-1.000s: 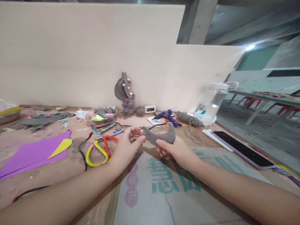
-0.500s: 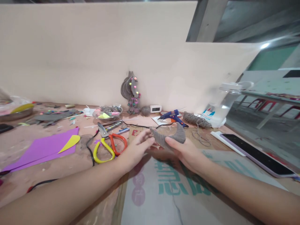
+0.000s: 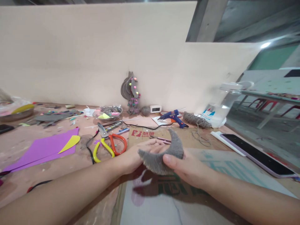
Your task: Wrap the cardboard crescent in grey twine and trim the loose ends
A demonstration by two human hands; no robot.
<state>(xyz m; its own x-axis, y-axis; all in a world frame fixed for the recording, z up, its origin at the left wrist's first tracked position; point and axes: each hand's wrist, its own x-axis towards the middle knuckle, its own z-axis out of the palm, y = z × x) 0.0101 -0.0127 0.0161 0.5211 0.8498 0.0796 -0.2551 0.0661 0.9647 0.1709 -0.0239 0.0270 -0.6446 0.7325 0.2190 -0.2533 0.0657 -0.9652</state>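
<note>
A grey yarn-wrapped crescent (image 3: 174, 148) is tilted above the cardboard, its curved face turned towards me. My right hand (image 3: 187, 165) pinches its lower right part, thumb in front and the other fingers hidden behind. My left hand (image 3: 138, 153) lies just behind the crescent's left tip, fingers stretched out and partly covered by it. Whether the left palm touches the tip I cannot tell. Below both hands is a printed white sheet (image 3: 150, 209) on a cardboard piece (image 3: 140, 128). A slim pointed tool (image 3: 161, 139) rests behind the crescent.
Scissors (image 3: 104, 151) with yellow and red handles lie left, near purple sheets (image 3: 47, 147). A blue glue gun (image 3: 173, 116), a grey yarn bundle (image 3: 197, 120) and a water bottle (image 3: 220, 104) stand behind. A phone (image 3: 255, 153) lies right. A crescent ornament (image 3: 128, 89) hangs at the wall.
The crescent has come lower and nearer to me, turning so its broad curved face shows. My left fingers have moved away from its edge and now extend behind it.
</note>
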